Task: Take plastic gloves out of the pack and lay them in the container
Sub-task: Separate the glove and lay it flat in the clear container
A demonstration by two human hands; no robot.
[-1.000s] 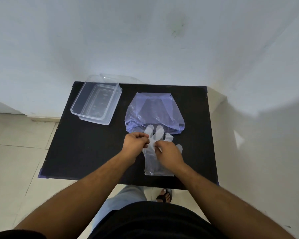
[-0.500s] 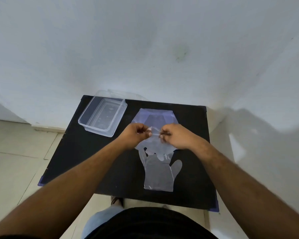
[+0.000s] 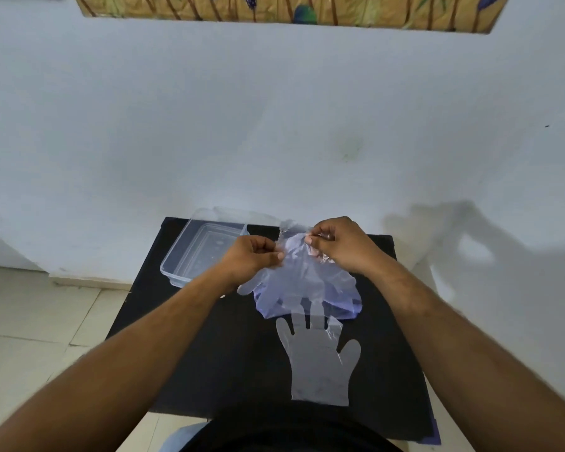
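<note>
A thin clear plastic glove (image 3: 302, 262) hangs in the air between my hands, above the table. My left hand (image 3: 253, 256) pinches its left edge and my right hand (image 3: 336, 244) pinches its top right edge. Behind and below it lies the bluish plastic pack (image 3: 346, 305), partly hidden by the held glove. Another clear glove (image 3: 320, 363) lies flat on the black table (image 3: 209, 353), fingers pointing away from me. The clear rectangular container (image 3: 190, 252) stands at the table's far left corner, and I see nothing inside it.
A white wall rises right behind the table, with a patterned hanging (image 3: 291, 9) at the top. Tiled floor (image 3: 40, 321) lies to the left. My dark-clothed body (image 3: 284, 432) is at the near table edge.
Both hands rose from the table and moved away from me, lifting one glove into the air. The other glove stayed flat on the table. The camera tilted upward.
</note>
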